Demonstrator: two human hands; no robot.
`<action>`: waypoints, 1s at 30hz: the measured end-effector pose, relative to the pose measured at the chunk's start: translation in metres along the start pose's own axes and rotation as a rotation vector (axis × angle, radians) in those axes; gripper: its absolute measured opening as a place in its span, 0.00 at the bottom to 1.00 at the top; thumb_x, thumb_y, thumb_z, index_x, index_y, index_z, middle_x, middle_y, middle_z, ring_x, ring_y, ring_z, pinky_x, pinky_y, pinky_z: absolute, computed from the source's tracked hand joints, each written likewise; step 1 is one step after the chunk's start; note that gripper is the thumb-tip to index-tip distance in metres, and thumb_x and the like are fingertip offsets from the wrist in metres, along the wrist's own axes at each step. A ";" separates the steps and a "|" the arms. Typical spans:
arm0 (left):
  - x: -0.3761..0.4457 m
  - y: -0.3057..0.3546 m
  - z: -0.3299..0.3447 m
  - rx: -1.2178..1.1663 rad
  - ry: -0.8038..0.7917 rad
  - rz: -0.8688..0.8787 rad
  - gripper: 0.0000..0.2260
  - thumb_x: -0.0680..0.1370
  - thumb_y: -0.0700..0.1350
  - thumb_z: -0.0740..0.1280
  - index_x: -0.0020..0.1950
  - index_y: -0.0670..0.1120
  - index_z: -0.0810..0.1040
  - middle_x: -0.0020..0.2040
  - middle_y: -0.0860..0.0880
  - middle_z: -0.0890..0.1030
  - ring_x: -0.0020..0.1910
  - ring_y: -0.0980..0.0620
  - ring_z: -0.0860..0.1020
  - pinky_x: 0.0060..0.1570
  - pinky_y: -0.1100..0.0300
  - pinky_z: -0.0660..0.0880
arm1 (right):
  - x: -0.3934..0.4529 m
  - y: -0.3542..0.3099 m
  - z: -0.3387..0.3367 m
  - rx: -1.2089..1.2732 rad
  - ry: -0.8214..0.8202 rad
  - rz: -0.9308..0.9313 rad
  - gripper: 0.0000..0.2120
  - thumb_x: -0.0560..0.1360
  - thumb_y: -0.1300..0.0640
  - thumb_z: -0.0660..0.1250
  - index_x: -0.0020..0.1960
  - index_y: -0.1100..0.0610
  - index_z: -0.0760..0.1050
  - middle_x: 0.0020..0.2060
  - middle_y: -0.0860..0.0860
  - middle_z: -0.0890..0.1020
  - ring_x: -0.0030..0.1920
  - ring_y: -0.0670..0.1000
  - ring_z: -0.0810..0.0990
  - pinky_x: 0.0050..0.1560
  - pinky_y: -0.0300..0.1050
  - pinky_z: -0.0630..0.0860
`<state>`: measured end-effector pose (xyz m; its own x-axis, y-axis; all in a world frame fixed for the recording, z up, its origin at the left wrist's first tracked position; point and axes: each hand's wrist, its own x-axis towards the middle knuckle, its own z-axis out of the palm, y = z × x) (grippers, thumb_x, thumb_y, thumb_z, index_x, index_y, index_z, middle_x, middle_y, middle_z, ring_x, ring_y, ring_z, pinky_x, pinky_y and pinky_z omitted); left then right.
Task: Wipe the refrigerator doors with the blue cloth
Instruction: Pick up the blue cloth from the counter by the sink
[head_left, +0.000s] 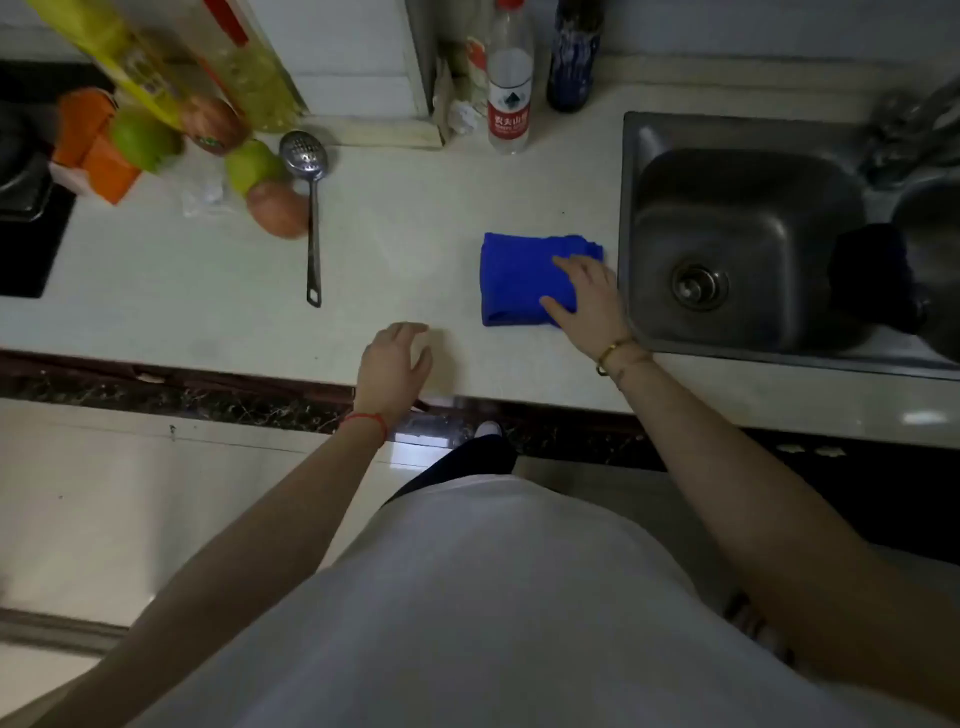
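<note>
A folded blue cloth (519, 275) lies flat on the white countertop (405, 249), just left of the sink. My right hand (587, 296) rests on the cloth's right side, fingers spread over it and thumb at its lower edge, without lifting it. My left hand (395, 364) hovers near the counter's front edge, fingers loosely curled and holding nothing. No refrigerator appears in the head view.
A steel sink (737, 244) sits to the right with a dark object at its edge. A slotted spoon (310, 208), apples and green fruit (260, 176), an orange box (93, 145), oil bottles (228, 57) and a water bottle (510, 88) stand along the back. A stove (26, 208) is far left.
</note>
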<state>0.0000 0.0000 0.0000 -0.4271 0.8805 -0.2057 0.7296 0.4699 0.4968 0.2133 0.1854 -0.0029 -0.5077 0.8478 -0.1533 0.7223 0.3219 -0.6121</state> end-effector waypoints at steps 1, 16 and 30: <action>0.005 -0.003 0.003 0.047 -0.026 0.018 0.16 0.79 0.44 0.64 0.66 0.42 0.75 0.63 0.42 0.78 0.61 0.40 0.77 0.60 0.48 0.75 | 0.013 -0.003 0.006 -0.093 -0.054 -0.014 0.28 0.77 0.47 0.64 0.74 0.53 0.61 0.73 0.55 0.63 0.74 0.57 0.59 0.76 0.55 0.58; 0.010 -0.016 -0.002 0.155 -0.120 0.068 0.24 0.76 0.51 0.54 0.63 0.41 0.78 0.60 0.43 0.81 0.58 0.40 0.79 0.53 0.49 0.77 | 0.019 -0.014 0.046 -0.411 -0.004 -0.013 0.25 0.77 0.46 0.63 0.70 0.56 0.65 0.64 0.56 0.72 0.60 0.60 0.71 0.59 0.56 0.72; -0.137 -0.012 0.033 -0.329 0.170 -0.573 0.09 0.78 0.46 0.67 0.56 0.45 0.80 0.47 0.49 0.82 0.45 0.49 0.80 0.49 0.58 0.75 | -0.069 -0.015 0.029 0.040 -0.146 -0.239 0.16 0.74 0.59 0.67 0.61 0.60 0.73 0.52 0.57 0.77 0.50 0.55 0.77 0.51 0.49 0.75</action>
<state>0.0673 -0.1242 -0.0058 -0.7953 0.4633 -0.3909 0.1738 0.7921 0.5851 0.2240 0.1098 -0.0062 -0.7259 0.6792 -0.1088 0.5563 0.4865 -0.6737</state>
